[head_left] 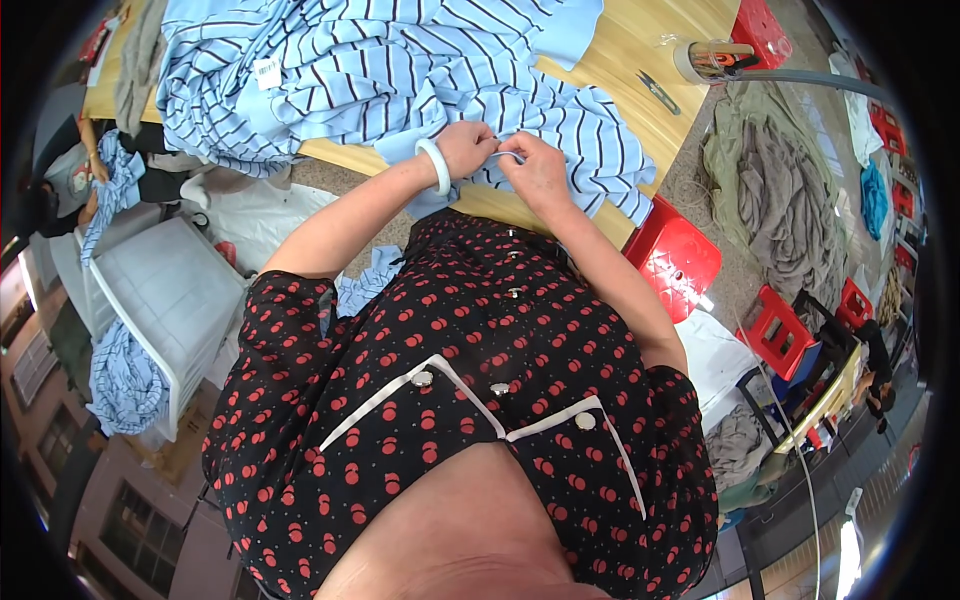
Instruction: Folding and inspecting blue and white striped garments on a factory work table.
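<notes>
Blue fabric with dark and white stripes (350,95) lies bunched over the near part of the wooden table. At the table's front edge my left hand (465,150), with a pale bangle (436,165) on its wrist, is closed, its fingertips pinching the fabric's edge. Close beside it, my right hand (536,170) is also closed in a pinch. A narrow light-blue edge of the fabric shows between the two hands. The fingertips partly hide what lies in them. A white tag (268,73) sits on the cloth to the left.
On the table (640,40), thread snips (659,92) lie right of the fabric, near a cup of tools (700,62). A red stool (673,258) stands by the right corner. Grey cloth (785,190) is heaped at right. A white plastic chair (170,290) stands left, near another person's arm (92,150).
</notes>
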Demonstrator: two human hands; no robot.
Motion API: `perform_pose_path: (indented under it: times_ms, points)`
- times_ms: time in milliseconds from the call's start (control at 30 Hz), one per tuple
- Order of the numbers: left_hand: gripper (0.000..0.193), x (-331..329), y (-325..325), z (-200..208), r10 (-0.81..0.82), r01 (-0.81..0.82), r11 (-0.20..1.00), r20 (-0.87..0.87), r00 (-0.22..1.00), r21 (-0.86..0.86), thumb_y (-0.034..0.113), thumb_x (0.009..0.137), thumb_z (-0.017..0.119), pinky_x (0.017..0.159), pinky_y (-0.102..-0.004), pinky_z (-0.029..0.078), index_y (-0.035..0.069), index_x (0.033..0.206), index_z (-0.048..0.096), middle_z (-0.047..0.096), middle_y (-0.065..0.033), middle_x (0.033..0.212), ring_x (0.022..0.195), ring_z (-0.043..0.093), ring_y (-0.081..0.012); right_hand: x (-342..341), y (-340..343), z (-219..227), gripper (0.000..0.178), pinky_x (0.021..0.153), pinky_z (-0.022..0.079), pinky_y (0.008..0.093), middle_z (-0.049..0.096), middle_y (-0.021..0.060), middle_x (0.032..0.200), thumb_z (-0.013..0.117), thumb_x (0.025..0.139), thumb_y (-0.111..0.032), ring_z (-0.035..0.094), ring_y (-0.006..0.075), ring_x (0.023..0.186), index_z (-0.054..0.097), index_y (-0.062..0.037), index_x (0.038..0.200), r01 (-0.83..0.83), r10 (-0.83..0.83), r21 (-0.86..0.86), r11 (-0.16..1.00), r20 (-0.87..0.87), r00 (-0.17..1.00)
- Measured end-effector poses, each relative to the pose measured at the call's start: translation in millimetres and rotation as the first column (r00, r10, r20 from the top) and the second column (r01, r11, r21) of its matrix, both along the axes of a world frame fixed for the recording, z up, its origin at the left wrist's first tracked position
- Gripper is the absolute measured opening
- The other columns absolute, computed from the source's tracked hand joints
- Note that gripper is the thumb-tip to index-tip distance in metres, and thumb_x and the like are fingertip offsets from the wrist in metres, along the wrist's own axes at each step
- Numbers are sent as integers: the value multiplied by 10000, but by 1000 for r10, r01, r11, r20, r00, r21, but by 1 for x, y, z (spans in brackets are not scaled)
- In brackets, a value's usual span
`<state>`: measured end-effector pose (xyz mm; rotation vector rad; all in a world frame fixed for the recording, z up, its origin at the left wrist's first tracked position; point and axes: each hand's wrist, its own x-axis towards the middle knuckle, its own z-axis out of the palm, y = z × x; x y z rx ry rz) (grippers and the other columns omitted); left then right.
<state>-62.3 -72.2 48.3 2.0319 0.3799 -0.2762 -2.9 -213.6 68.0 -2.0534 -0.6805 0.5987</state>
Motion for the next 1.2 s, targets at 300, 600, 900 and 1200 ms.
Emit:
perform_pose_path:
  times_ms: [300, 600, 900, 1200]
  points:
    - [239, 2, 4, 0, -6, -2, 996, -89, 996, -85, 216, 750, 522, 526, -289, 402, -16, 757, 580, 565, -91, 614, 552, 491, -136, -2, -4, -1, 193, 668, 465, 311, 602, 136, 812, 535, 698, -76, 594, 252, 734, 566, -18, 879, -48, 44, 32, 998, 100, 994]
    - [233, 0, 0, 6, -92, 85, 990, 64, 994, 112, 192, 755, 471, 595, -364, 426, -17, 741, 572, 572, -177, 682, 626, 546, -311, -2, -5, -6, 146, 665, 428, 365, 559, 152, 770, 491, 732, -22, 530, 304, 739, 556, 18, 856, -179, 151, 42, 983, 375, 915]
    - [205, -8, -22, 12, -119, 85, 965, 124, 985, 249, 164, 802, 425, 652, -432, 397, -36, 847, 439, 499, -245, 806, 750, 502, -390, 3, -4, -4, 123, 685, 418, 393, 545, 169, 763, 486, 725, -24, 521, 319, 757, 547, 16, 824, -192, 189, -29, 981, 373, 908]
    - [157, -9, -27, 8, -38, 26, 965, 39, 999, 259, 118, 787, 403, 647, -437, 403, -32, 810, 441, 509, -243, 784, 728, 514, -382, 2, -3, -3, 105, 679, 412, 395, 538, 171, 751, 483, 729, -27, 518, 322, 737, 532, 16, 811, -196, 201, -47, 979, 321, 926]
